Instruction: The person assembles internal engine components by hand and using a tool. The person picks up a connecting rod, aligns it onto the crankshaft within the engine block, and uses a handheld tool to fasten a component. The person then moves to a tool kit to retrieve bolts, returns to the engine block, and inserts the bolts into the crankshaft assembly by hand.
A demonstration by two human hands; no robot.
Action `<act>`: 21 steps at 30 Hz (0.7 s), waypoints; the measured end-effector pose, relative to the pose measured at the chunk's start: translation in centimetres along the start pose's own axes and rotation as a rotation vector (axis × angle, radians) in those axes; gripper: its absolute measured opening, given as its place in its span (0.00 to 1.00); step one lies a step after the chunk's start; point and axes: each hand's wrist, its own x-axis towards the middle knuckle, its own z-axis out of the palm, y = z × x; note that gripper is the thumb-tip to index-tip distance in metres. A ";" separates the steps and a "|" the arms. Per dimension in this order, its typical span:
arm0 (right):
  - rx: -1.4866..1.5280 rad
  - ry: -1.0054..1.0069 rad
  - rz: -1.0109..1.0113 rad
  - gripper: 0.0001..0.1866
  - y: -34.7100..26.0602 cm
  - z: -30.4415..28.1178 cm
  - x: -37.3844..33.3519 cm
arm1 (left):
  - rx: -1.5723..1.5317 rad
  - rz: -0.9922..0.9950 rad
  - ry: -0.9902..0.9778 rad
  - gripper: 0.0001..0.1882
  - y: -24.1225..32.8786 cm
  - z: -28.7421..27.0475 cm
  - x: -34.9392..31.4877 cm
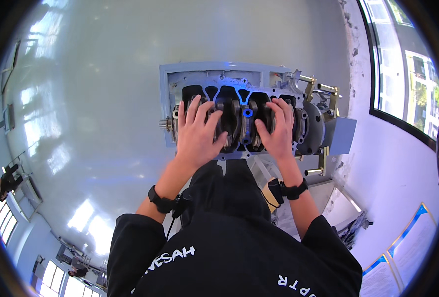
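An engine block (235, 91) lies with its crankcase facing up, the dark counterweights of the crankshaft (236, 115) showing in its bays. My left hand (198, 131) rests over the left part of the crankshaft, fingers spread and thumb near the block's close edge. Over the right part lies my right hand (279, 129), its fingers bent forward and its thumb apart from them. What lies directly under both palms is hidden. Between the hands a bearing cap (247, 126) is lit blue around its bolt.
A grey metal tray frame (166, 79) surrounds the block's far and left sides. On the right are a round plate (312, 127) and a stand with brass-coloured rods (323, 161). Beyond it are a white wall (397, 163) and a window (402, 64). People stand far left.
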 end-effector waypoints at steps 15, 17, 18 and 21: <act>0.050 -0.122 0.134 0.33 0.5 -0.1 0.3 | 0.125 -0.141 -0.254 0.38 3.1 3.0 3.0; 0.063 -0.135 0.147 0.33 0.9 0.2 0.5 | 0.116 -0.175 -0.268 0.43 2.8 3.3 3.1; 0.073 -0.162 0.147 0.33 1.1 0.4 0.6 | 0.120 -0.177 -0.274 0.43 2.8 3.3 3.2; 0.080 -0.226 0.154 0.35 1.4 0.2 1.0 | 0.154 -0.199 -0.345 0.48 3.1 3.4 3.5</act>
